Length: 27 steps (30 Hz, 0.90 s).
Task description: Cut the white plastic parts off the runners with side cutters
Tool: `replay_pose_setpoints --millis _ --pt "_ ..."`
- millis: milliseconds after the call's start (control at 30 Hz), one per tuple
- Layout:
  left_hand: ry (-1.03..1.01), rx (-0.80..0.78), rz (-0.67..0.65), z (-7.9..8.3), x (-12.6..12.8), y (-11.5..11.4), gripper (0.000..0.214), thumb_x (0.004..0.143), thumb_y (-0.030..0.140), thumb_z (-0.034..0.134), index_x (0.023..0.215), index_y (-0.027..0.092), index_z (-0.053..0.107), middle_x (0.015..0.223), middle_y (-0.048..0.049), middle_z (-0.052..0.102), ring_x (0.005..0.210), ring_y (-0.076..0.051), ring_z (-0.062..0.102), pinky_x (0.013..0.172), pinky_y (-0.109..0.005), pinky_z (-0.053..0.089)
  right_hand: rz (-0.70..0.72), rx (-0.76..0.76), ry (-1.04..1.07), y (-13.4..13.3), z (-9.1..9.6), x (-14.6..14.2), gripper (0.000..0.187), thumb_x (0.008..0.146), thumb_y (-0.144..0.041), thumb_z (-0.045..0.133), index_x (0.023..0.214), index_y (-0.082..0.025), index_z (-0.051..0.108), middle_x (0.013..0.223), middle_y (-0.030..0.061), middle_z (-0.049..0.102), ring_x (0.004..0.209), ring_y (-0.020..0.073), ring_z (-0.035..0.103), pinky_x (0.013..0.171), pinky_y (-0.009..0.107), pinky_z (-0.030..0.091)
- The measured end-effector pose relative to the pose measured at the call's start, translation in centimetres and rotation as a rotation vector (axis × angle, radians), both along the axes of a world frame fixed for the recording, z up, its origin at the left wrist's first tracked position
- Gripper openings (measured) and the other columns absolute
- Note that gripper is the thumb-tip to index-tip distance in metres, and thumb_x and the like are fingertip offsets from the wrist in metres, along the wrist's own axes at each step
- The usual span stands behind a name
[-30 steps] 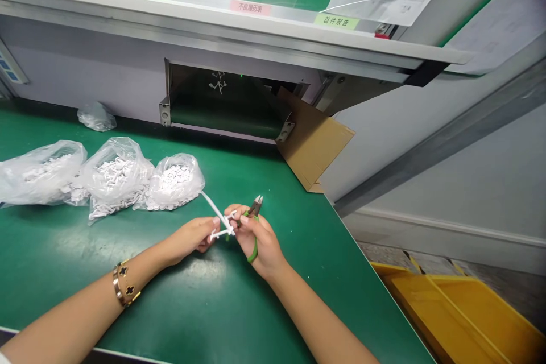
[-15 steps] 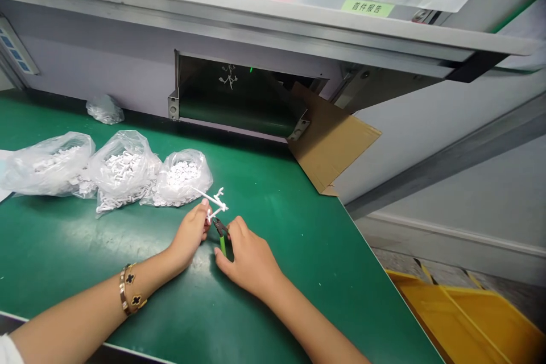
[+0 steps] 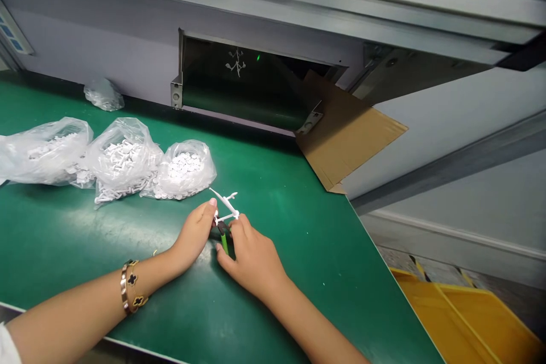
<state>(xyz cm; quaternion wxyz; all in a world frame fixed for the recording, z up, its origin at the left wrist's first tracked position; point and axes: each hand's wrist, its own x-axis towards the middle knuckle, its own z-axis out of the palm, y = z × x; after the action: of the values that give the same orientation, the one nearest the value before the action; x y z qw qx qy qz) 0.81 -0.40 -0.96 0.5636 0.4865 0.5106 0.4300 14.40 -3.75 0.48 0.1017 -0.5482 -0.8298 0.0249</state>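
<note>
My left hand (image 3: 194, 236) pinches a small white plastic sprue (image 3: 224, 208) with thin branches, holding it just above the green mat (image 3: 277, 205). My right hand (image 3: 251, 256) grips green-handled cutting pliers (image 3: 222, 234), their jaws pointing up at the base of the sprue. Both hands rest low on the mat, fingertips almost touching. A gold bracelet (image 3: 132, 290) sits on my left wrist.
Three clear bags of white plastic parts (image 3: 123, 162) lie left of the hands, with a smaller crumpled bag (image 3: 103, 94) behind. A conveyor opening (image 3: 247, 88) holds another white sprue (image 3: 236, 62). Cardboard (image 3: 345, 136) leans at the right; yellow bins (image 3: 473, 318) stand on the floor.
The right hand turned over and lowered the pliers from an upright raised hold to the mat, jaws now under the sprue. The left hand tilted the sprue upward. The camera dipped slightly.
</note>
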Motion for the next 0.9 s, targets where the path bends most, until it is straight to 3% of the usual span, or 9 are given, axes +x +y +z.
replay_pose_setpoints --millis 200,367,600,900 --pt "0.008 -0.048 -0.045 0.3 0.1 0.0 0.045 0.082 0.056 0.038 0.056 0.018 0.037 0.051 0.0047 0.031 0.046 -0.008 0.025 0.044 -0.022 0.022 -0.029 -0.012 0.031 0.3 0.3 0.4 0.009 0.079 -0.029 0.043 0.08 -0.02 0.042 0.081 0.0032 0.05 0.065 0.0156 0.051 0.049 0.025 0.029" --pt "-0.161 -0.107 -0.059 1.0 0.0 -0.2 0.046 0.079 0.056 0.043 0.054 0.019 0.032 0.048 0.0069 0.023 0.044 -0.007 0.019 0.043 -0.021 0.018 0.005 -0.115 0.124 0.4 0.9 0.5 0.01 0.076 -0.027 0.046 0.078 -0.021 0.039 0.079 0.0005 0.049 0.062 0.0136 0.049 0.052 0.024 0.032" --pt "-0.258 -0.13 -0.118 1.6 0.2 -0.4 0.045 0.077 0.057 0.045 0.058 0.018 0.034 0.05 0.0072 0.026 0.045 -0.006 0.022 0.042 -0.02 0.018 0.044 -0.125 0.13 0.5 1.2 0.9 0.011 0.074 -0.024 0.045 0.082 -0.021 0.039 0.081 0.0015 0.05 0.066 0.0152 0.051 0.055 0.025 0.034" --pt "-0.208 -0.098 -0.216 1.2 0.1 -0.2 0.047 0.077 0.06 0.042 0.056 0.019 0.032 0.049 0.0074 0.024 0.043 -0.006 0.02 0.043 -0.021 0.017 0.061 -0.084 -0.053 0.8 1.7 1.5 0.004 0.073 -0.021 0.042 0.076 -0.021 0.04 0.074 0.0024 0.054 0.06 0.0159 0.05 0.052 0.026 0.027"
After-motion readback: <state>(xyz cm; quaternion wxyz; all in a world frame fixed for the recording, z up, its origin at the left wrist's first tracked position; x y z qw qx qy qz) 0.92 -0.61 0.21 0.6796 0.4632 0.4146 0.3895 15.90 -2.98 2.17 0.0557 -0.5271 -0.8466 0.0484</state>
